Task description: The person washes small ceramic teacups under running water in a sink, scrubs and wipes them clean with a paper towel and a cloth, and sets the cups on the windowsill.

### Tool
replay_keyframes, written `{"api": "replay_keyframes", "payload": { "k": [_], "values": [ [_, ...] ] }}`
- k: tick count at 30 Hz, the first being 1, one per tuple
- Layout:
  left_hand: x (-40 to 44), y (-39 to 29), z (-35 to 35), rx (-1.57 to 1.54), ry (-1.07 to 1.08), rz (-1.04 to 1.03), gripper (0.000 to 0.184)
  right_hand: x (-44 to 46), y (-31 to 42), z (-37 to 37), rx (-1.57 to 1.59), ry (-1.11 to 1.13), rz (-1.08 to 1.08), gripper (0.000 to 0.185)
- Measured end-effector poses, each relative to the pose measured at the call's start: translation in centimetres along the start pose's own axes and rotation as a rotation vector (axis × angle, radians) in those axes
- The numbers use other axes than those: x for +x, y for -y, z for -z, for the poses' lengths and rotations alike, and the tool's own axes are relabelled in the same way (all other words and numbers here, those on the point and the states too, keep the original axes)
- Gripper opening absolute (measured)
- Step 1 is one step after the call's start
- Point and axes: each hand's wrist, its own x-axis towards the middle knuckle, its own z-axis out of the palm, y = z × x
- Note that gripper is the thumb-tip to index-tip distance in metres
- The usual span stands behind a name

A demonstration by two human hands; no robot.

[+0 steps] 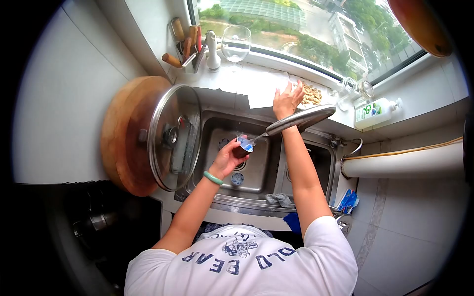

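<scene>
My left hand [225, 160], below a green bangle, is wrapped round a small dark cup [242, 149] with a blue and white inside. The cup is tilted under the faucet spout [259, 136], over the left sink basin [259, 180]. Past the faucet, my right hand [288, 100] reaches to the window ledge with its fingers apart. It is beside a pile of small tan pieces [311, 94] on the ledge; whether it touches them is hard to tell. A small blue-patterned dish [237, 178] lies in the basin.
Left of the sink stand a glass lid [160, 143] and a round wooden board [118, 135]. A wine glass [236, 44], knife holder [199, 59] and soap bottle [374, 113] are on the ledge. A grey cloth [279, 199] lies at the sink's front edge.
</scene>
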Motion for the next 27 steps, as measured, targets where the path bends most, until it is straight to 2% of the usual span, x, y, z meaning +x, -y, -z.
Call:
{"api": "replay_keyframes", "payload": {
  "k": [1, 3, 4, 5, 8, 11, 12, 15, 17, 19, 20, 23, 25, 27],
  "values": [
    [0.1, 0.0, 0.2, 0.003, -0.001, 0.008, 0.040, 0.1, 0.0, 0.4, 0.000, -0.003, -0.002, 0.035],
    [0.1, 0.1, 0.3, 0.010, -0.001, 0.004, 0.039, 0.3, 0.4, 0.7, 0.277, 0.165, 0.321, 0.040],
    [0.0, 0.2, 0.3, 0.011, -0.003, 0.004, 0.038, 0.0, 0.5, 0.0, 0.335, 0.273, 0.391, 0.039],
    [-0.2, 0.2, 0.3, 0.016, -0.005, 0.004, 0.038, -0.4, 0.5, -0.8, 0.294, 0.390, 0.437, 0.043],
    [-0.4, 0.3, 0.0, 0.046, -0.044, 0.024, 0.034, -1.5, 1.0, -2.8, 0.225, 0.422, 0.503, 0.052],
    [0.0, 1.2, 1.2, 0.108, -0.059, -0.008, 0.029, -1.3, 2.2, -3.9, 0.143, 0.417, 0.440, 0.056],
    [-0.1, 1.1, 0.7, 0.054, -0.105, -0.004, 0.018, -1.1, 2.6, -4.3, 0.136, 0.422, 0.408, 0.057],
    [-0.5, 0.8, 0.5, 0.046, -0.151, 0.055, 0.017, -1.2, 3.2, -4.0, 0.158, 0.405, 0.340, 0.055],
    [-0.6, 0.7, 0.6, 0.078, -0.164, 0.022, 0.017, -0.7, 3.1, -2.7, 0.186, 0.377, 0.309, 0.053],
    [-0.7, 0.1, 0.6, 0.112, -0.177, -0.014, 0.017, -0.3, 2.2, 0.2, 0.463, 0.206, 0.179, 0.046],
    [-0.4, -0.5, 0.4, 0.202, -0.225, -0.075, 0.016, -0.5, 1.9, 1.8, 0.449, 0.093, 0.152, 0.035],
    [1.3, -2.5, 0.0, 0.404, -0.293, -0.171, 0.017, -4.4, -1.2, 4.3, 0.660, 0.206, -0.045, 0.023],
    [2.5, -5.4, -3.0, 1.180, -0.372, -0.272, 0.029, -9.9, -2.4, 8.3, 0.757, 0.353, -0.198, 0.019],
    [3.1, -6.7, -5.1, 2.015, -0.471, -0.507, 0.056, -13.6, -2.8, 10.8, 0.820, 0.451, -0.303, 0.019]
  ]
}}
